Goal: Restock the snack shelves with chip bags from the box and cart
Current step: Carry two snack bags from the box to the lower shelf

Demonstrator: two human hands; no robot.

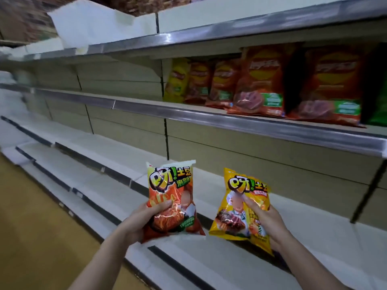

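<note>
My left hand (139, 219) grips an orange-red chip bag (170, 189) by its lower left side, holding it upright over the low white shelves (117, 178). My right hand (265, 218) grips a yellow chip bag (236, 206) at its right edge, thumb on the front. Both bags hang side by side, apart from each other, above the lower shelf tiers. The box and cart are out of view.
An upper shelf (230, 120) at right carries a row of orange-red chip bags (257, 80), one yellow bag (177, 80) and a green one (379, 91) at the far right. Bare shelf tiers stretch left. A tan floor (31, 237) lies at lower left.
</note>
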